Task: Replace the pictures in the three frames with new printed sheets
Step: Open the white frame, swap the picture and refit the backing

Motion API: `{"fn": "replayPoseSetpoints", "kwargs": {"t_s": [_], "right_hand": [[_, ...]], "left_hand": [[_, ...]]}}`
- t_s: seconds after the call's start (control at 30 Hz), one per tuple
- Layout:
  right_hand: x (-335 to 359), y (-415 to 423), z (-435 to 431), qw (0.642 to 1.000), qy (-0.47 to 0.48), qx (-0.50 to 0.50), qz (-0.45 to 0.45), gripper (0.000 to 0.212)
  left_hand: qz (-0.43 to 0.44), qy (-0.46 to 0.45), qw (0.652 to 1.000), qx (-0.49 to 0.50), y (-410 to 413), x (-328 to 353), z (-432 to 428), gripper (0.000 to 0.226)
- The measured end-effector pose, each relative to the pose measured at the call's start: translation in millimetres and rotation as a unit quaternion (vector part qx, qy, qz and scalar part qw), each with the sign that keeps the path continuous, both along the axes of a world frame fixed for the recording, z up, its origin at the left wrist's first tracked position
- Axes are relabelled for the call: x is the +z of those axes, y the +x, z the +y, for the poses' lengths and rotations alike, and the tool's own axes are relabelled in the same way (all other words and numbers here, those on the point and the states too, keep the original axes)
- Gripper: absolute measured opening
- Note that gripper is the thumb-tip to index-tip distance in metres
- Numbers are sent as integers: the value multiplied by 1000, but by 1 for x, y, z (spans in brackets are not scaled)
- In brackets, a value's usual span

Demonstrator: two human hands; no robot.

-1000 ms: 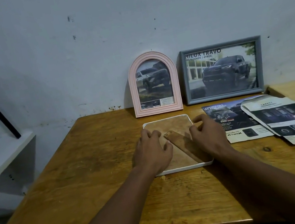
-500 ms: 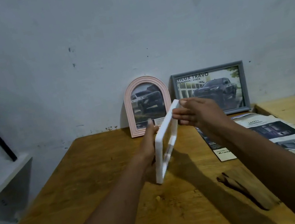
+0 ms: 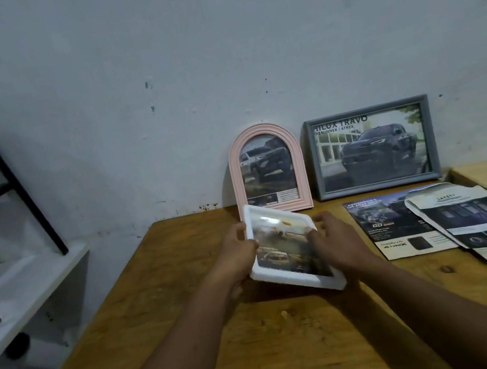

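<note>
One white shelf (image 3: 26,287) stands off to the left, beside the wooden surface (image 3: 192,307), and takes no part. Next comes the left hand (image 3: 238,253), which grips the left edge of the white frame (image 3: 286,251), with the thumb over the front border and the other fingers curled out of sight beneath. The frame is lifted off the surface and tilted, its glass face turned up toward the person, with a printed picture showing through. A second ago it lay face down with both hands on its back, and half a second ago it stood on edge, mid-turn. So the flip is done (and the back, I'd judge, is closed up). The right hand (image 3: 333,240) holds the frame's right side, thumb on the front and fingers bent round the edge, though blur keeps me from saying how tightly. Behind, standing against the wall, the pink arched frame (image 3: 266,167) and then the grey frame (image 3: 372,147) each show a truck picture. Furthest right, two printed sheets (image 3: 482,217) lie overlapping on the surface, untouched. My reading is that this is the last of the three frames, now filled, and that what remains is to stand it beside the other two.
</note>
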State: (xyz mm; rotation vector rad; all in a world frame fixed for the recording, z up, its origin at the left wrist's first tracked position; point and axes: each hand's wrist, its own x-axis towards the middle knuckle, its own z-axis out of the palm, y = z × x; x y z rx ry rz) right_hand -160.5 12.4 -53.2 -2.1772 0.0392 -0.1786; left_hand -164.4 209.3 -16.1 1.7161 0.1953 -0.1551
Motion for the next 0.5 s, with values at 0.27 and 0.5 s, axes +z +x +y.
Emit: {"fn": "replayPoseSetpoints", "kwargs": {"t_s": [0.27, 0.5], "right_hand": [[-35, -15, -1, 976, -210, -13, -56, 33], [-34, -17, 1, 960, -265, -11, -84, 34]], "left_hand": [[-139, 451, 881, -29, -17, -70, -7, 48], [-199, 523, 828, -38, -18, -78, -10, 58]]}}
